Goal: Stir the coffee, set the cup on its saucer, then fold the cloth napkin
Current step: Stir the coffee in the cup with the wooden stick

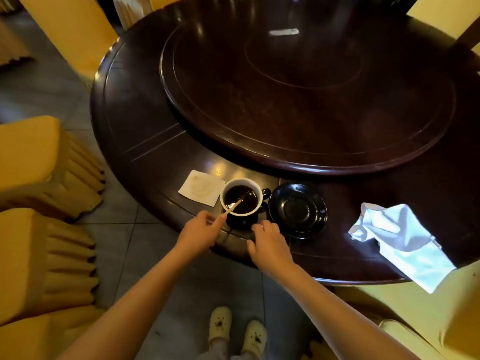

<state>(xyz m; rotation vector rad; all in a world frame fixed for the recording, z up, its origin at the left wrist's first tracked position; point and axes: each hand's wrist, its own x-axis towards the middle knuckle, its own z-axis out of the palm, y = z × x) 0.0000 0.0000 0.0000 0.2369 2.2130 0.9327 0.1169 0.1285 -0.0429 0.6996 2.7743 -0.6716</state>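
Two hands low at the near rim of the dark round table (145, 126). Far left, a white paper square (201, 187) lying flat. Next, left hand (200, 231) pinched on a thin stirring stick (233, 206), tip down in the coffee. Cup (241, 197) full, black outside, white inside, standing on bare wood just left of the black saucer (298, 210). Right hand (268, 245) beside the cup's base, fingers curled, gripping nothing visible. Far right, cloth napkin (400, 240) crumpled, draped over the edge.
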